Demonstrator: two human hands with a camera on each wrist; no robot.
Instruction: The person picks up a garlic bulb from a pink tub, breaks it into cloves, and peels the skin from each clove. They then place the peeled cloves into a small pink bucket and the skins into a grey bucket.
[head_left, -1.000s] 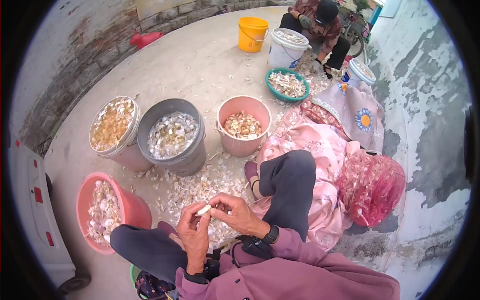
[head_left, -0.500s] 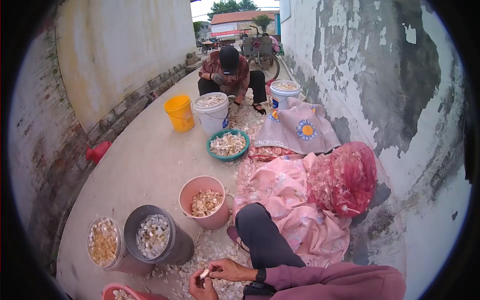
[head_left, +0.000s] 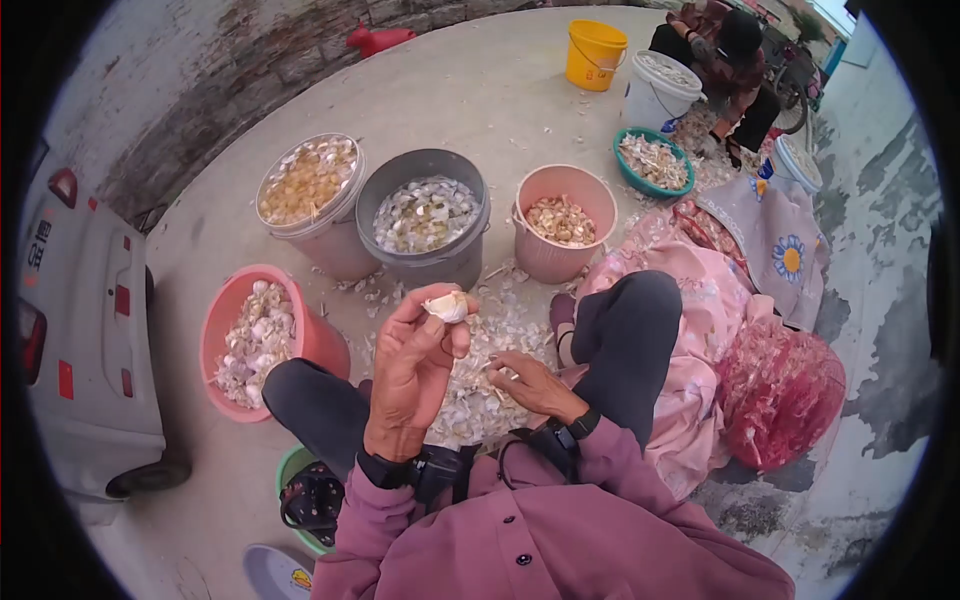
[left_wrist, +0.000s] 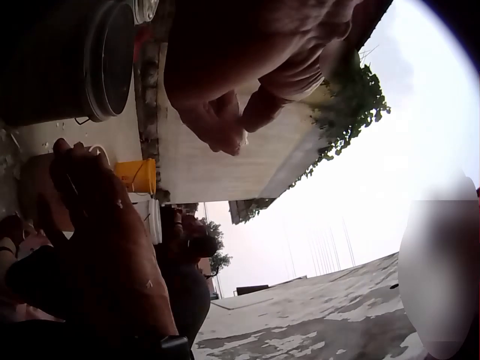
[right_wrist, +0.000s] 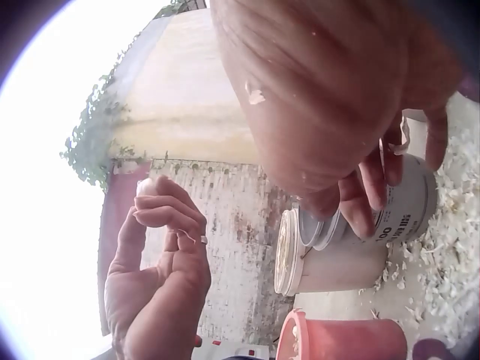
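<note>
My left hand (head_left: pixel 405 375) is raised in front of the body, pinching a whitish garlic clove (head_left: pixel 447 306) between thumb and fingertips. In the right wrist view the same clove (right_wrist: pixel 144 187) shows at the tips of the left fingers. My right hand (head_left: pixel 535 384) is lower, over the scattered garlic skins (head_left: pixel 480 385), its fingers loosely bent and apart. A curled strip of skin (right_wrist: pixel 404 135) sticks to or lies against the right fingers. A small flake (right_wrist: pixel 256 94) clings to the back of that hand.
A coral bucket of garlic bulbs (head_left: pixel 318 335) is beside the left knee. Beyond are a whitish bucket (head_left: pixel 340 250), a grey bucket (head_left: pixel 440 265) and a pink bucket (head_left: pixel 552 262), all holding cloves. Pink cloth (head_left: pixel 660 300) and a red mesh sack (head_left: pixel 780 395) lie right. Another person (head_left: pixel 730 60) works farther off.
The hands were together at the clove; now the left has lifted it up and the right has drawn away to the right and down. The head view swung up, then back down.
</note>
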